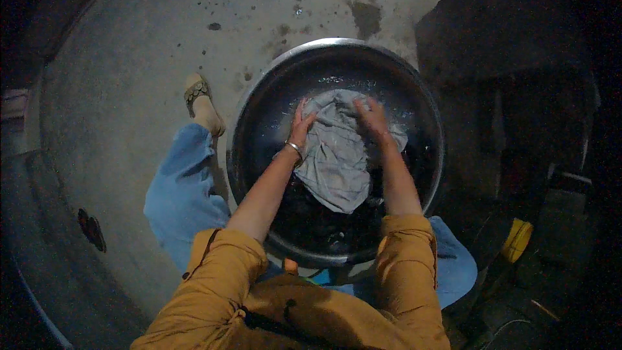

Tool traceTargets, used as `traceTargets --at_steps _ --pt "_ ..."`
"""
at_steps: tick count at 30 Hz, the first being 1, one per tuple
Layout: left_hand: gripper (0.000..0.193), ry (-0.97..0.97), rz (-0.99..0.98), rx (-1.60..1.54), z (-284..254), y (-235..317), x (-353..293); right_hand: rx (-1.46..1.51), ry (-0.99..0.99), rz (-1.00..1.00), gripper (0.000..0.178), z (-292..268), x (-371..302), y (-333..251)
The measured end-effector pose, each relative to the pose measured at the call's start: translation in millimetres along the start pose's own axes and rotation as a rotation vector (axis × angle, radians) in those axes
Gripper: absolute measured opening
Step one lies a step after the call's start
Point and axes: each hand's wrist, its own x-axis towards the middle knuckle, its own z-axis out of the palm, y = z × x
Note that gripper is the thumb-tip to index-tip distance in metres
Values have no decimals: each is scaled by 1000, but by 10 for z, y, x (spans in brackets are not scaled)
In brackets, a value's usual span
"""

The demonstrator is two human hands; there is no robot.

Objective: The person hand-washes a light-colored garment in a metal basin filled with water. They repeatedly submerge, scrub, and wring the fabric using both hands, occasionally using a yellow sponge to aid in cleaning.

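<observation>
A wet grey cloth [338, 155] lies crumpled in a large round dark basin [258, 100] with a pale metallic rim. My left hand [300, 127], with a bangle on its wrist, rests against the cloth's upper left edge, thumb and fingers apart. On the cloth's upper right side lies my right hand [374, 120], its fingers stretched out and spread. Neither hand visibly grips the fabric, though some fingertips are hard to make out. Dark water with light glints surrounds the cloth, whose lower end tapers toward me.
Around the basin's far and left sides spreads a grey floor [149, 71] with dark wet spots. My left foot in a beige shoe [194, 89] stands beside the basin. A dark blocky structure [505, 45] rises at the right, with a yellow object [517, 240] below it.
</observation>
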Motion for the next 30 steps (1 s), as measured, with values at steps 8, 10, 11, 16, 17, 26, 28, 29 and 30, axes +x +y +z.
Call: traceTargets --at_steps 8,10,11,16,17,26,28,29,30 --pt "43 -264 -312 -592 212 420 -192 5 15 -680 26 384 -1179 -711" --pt "39 -273 -432 -534 348 541 -280 -30 40 -748 22 446 -1288 -733" --pt "36 -219 -544 -464 494 765 -445 -242 70 -687 18 436 -1224 -721" --pt "36 -260 -471 -261 561 411 -390 -436 361 -668 23 254 -476 -363" --pt "36 -265 -456 -223 575 324 -374 -452 275 -607 20 154 -312 -143" --pt "52 -516 -276 610 207 957 -626 -98 -699 248 47 -1075 -656 -532" --pt "48 -709 -234 721 228 1003 -482 114 -702 88 39 -1162 -740 -508" --pt "46 -725 -165 723 216 1020 -455 121 -673 30 38 -1142 -726 -371" --pt "43 -742 -97 725 238 1093 -473 127 -643 -26 37 -1119 -740 -299"
